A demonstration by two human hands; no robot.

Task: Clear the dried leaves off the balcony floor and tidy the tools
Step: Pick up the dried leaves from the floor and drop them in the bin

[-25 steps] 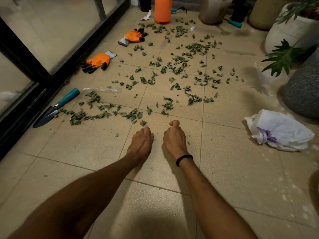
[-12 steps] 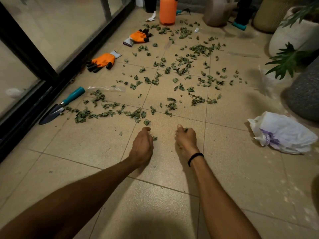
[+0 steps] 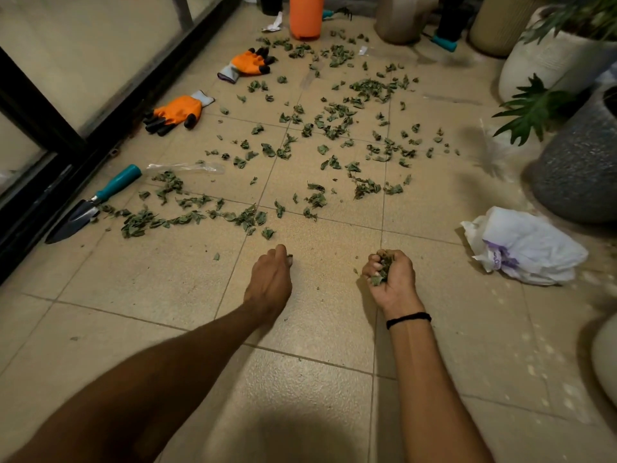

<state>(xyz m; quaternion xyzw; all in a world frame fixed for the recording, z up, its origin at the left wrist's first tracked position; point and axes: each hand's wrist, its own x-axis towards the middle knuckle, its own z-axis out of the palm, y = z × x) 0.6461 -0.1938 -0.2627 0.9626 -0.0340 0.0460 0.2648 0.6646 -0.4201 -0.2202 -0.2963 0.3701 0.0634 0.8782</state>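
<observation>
Partly hidden, your left hand rests knuckles-up on the floor, fingers tucked under, so you cannot tell whether it holds anything. Your right hand, palm up, clutches a wad of leaves; many more lie scattered on the tiles ahead. A trowel and gloves lie along the window frame, left. The bottle is cut off above. Purple print on the crumpled bag, near your right hand, is unreadable.

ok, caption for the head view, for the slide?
Right hand grips a fistful of dried leaves; left hand down on the leaf-strewn floor.
</observation>
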